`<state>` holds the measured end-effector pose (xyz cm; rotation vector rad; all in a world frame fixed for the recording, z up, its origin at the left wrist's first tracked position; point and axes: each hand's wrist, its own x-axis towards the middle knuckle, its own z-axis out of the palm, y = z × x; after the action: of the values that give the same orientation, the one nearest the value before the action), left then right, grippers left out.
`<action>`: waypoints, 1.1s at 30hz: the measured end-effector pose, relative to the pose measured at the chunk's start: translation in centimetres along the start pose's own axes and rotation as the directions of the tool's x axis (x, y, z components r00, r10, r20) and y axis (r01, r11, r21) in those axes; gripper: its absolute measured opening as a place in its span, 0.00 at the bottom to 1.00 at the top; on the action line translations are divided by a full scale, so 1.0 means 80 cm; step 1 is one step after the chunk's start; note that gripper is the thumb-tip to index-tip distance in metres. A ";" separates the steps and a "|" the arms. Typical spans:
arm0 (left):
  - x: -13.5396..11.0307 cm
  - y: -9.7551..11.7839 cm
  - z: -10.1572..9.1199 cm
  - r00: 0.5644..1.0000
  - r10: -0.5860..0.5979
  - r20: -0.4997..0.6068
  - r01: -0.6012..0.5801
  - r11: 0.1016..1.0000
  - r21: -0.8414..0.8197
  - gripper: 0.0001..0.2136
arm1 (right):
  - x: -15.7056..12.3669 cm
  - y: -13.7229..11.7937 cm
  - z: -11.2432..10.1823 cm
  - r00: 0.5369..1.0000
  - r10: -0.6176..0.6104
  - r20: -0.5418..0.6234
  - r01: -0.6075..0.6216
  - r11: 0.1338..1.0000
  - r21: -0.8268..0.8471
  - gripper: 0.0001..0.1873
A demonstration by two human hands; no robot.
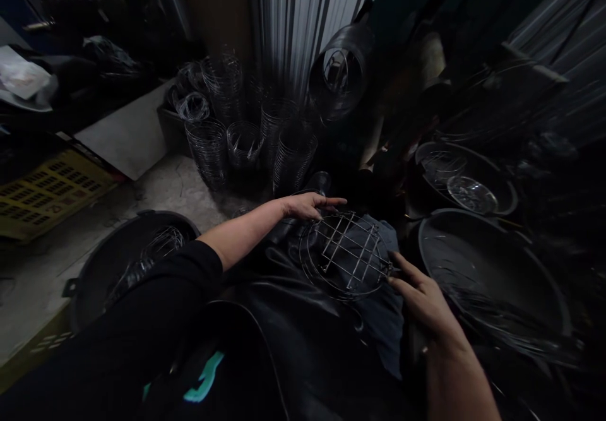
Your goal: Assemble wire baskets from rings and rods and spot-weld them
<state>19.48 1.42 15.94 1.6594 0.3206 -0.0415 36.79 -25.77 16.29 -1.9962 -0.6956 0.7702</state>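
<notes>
At the left edge of the frame, a yellow crate [52, 187] sits on the pale floor [173, 187]. At lower left, a dark tub [101, 254] with a side lug holds a tangle of wire [163, 244]. Left of upper centre, stacks of wire rings [208, 149] stand close together, in front of a ribbed panel [307, 23]. The left hand [307, 206] is near the middle of the frame, its fingers stretched out at the upper left edge of a round wire rack [353, 250]; whether it grips the wire cannot be told. The rack, a ring crossed by a grid of bars, lies right of centre above blue-grey cloth [386, 326]. At its right edge, the right hand [419, 291] pinches the rim between thumb and fingers. Farther right, a large dark basin [502, 250] contains thin wires, and a smaller basin [506, 187] above it holds a shiny coil [471, 195].
</notes>
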 end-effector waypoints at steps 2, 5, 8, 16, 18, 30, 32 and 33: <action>-0.001 0.004 0.001 1.000 -0.004 0.008 0.004 1.000 0.026 0.41 | 0.004 0.005 -0.006 0.999 -0.032 0.036 0.034 0.997 -0.075 0.35; -0.005 0.014 -0.002 0.999 -0.015 0.044 0.012 0.998 0.064 0.41 | 0.004 0.008 -0.014 0.993 -0.051 0.107 0.061 0.994 -0.090 0.36; -0.013 0.024 -0.007 0.991 -0.010 0.134 -0.006 0.993 0.119 0.46 | -0.003 0.007 -0.015 0.982 -0.037 0.186 0.049 0.997 -0.064 0.45; -0.032 0.023 0.015 0.994 -0.113 -0.008 0.104 0.884 0.456 0.61 | -0.009 0.024 0.011 0.991 -0.056 0.123 0.082 0.972 -0.220 0.55; -0.034 0.016 0.019 0.991 -0.124 -0.046 0.132 0.885 0.446 0.60 | -0.008 0.027 0.013 0.991 -0.054 0.122 0.081 0.971 -0.226 0.56; -0.099 0.109 0.028 0.738 0.475 -0.480 -0.195 0.831 0.521 0.24 | -0.034 -0.057 -0.001 0.991 -0.078 0.109 -0.007 0.779 0.627 0.30; -0.105 0.128 0.074 0.876 0.469 -0.112 -0.279 0.683 0.675 0.19 | -0.042 -0.081 0.017 0.954 -0.115 0.276 -0.107 0.731 0.674 0.36; -0.106 0.130 0.096 0.880 0.463 0.104 -0.400 0.607 0.686 0.18 | -0.046 -0.090 0.026 0.945 -0.110 0.309 -0.135 0.728 0.672 0.36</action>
<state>15.01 -8.47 26.95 2.4697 -0.0762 0.3192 31.59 -23.92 22.52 -1.1942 -0.4730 1.1883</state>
